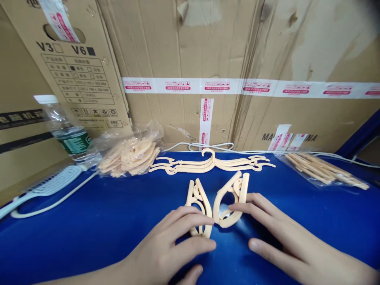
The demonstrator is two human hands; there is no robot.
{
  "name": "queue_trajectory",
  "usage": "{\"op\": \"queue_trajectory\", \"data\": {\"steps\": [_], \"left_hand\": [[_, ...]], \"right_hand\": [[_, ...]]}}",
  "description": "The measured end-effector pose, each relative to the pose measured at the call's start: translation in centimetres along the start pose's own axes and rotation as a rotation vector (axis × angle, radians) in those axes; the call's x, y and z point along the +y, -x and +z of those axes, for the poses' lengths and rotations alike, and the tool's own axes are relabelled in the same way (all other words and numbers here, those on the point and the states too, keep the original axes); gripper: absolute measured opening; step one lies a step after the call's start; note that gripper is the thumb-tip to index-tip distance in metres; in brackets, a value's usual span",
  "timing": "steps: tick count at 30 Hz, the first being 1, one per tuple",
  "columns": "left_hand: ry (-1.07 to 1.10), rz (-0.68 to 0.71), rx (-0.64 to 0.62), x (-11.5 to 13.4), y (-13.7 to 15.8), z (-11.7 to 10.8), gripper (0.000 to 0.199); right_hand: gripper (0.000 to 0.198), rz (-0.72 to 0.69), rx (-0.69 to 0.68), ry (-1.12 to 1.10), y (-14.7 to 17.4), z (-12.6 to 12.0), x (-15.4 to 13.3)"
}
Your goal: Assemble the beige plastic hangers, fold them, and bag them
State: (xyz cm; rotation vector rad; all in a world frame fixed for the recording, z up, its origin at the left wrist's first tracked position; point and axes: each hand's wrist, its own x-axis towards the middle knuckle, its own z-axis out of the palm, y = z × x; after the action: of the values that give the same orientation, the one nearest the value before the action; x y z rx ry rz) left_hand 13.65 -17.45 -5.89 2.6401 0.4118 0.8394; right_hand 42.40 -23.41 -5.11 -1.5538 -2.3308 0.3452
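Two cream plastic folding clothes hangers, folded up, lie side by side on the blue table. My left hand (172, 237) rests over the lower part of the left folded hanger (207, 202), fingers stretched out and thumb apart from it. Part of that hanger is hidden beneath the fingers. At the right folded hanger (217, 206), my right hand (276, 225) has its fingers spread, one reaching across the hanger's side into its loop. The right thumb points towards the hangers without touching them. Behind both hands lie unfolded hangers (192, 168), stacked closely, with a hook pointing up.
A clear bag of cream plastic pieces (133, 154) sits back left, beside a water bottle (73, 136) and a pale hairbrush (59, 180). Back right is a bag of long cream pieces (323, 168). Cardboard boxes (178, 47) wall the rear; a white cable (210, 145) runs along them.
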Motion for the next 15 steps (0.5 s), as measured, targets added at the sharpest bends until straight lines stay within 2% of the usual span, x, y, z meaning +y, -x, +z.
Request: {"op": "queue_trajectory", "data": {"steps": [2,5,8,15], "left_hand": [[-0.052,0.053,-0.012,-0.2,0.0,0.2,0.04],[-0.136,0.041,-0.085,-0.1,-0.2,-0.1,0.035],[-0.178,0.044,-0.14,0.2,-0.3,-0.4,0.034],[-0.182,0.103,-0.023,-0.8,0.5,0.9,0.033]], "right_hand": [[0.051,-0.008,0.008,-0.003,-0.6,-0.3,-0.4],[0.044,-0.018,0.006,-0.005,-1.1,-0.6,-0.9],[0.045,-0.025,-0.033,0.01,-1.2,-0.9,-1.2],[0.055,-0.106,-0.091,0.035,-1.0,-1.0,-0.9]]}}
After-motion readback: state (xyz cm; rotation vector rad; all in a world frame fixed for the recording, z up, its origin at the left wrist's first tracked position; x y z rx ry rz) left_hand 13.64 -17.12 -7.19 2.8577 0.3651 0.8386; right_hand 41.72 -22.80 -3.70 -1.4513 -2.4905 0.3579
